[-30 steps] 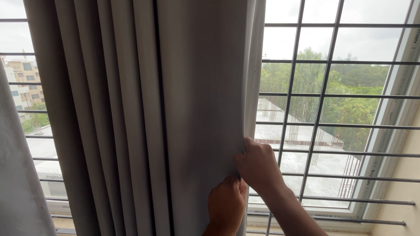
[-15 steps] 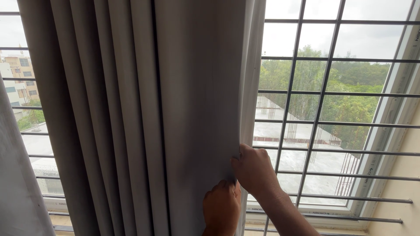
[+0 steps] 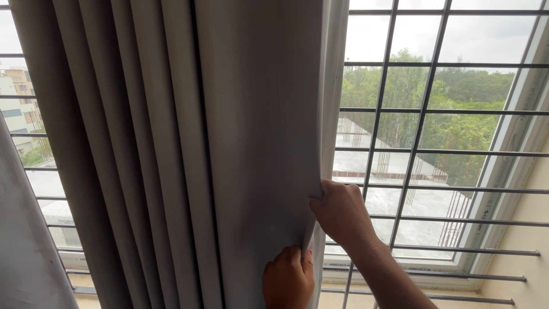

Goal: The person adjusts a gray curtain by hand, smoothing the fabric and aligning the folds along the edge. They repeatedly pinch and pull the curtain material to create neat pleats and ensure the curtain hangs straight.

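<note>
A grey pleated curtain [image 3: 189,143] hangs in front of a barred window. My right hand [image 3: 341,210] grips the curtain's right edge at about mid-height. Below it, near the bottom of the view, my left hand [image 3: 289,277] pinches the same edge with its fingers curled on the cloth. The two hands are a little apart, one above the other.
A dark metal window grille [image 3: 423,109] covers the pane to the right, with trees and a flat concrete roof outside. Another pale curtain panel [image 3: 23,246] hangs at the far left. A cream wall [image 3: 526,252] is at the lower right.
My right hand has slid a little up the curtain edge and my left hand has dropped lower, so a gap has opened between them. The view has tilted slightly.
</note>
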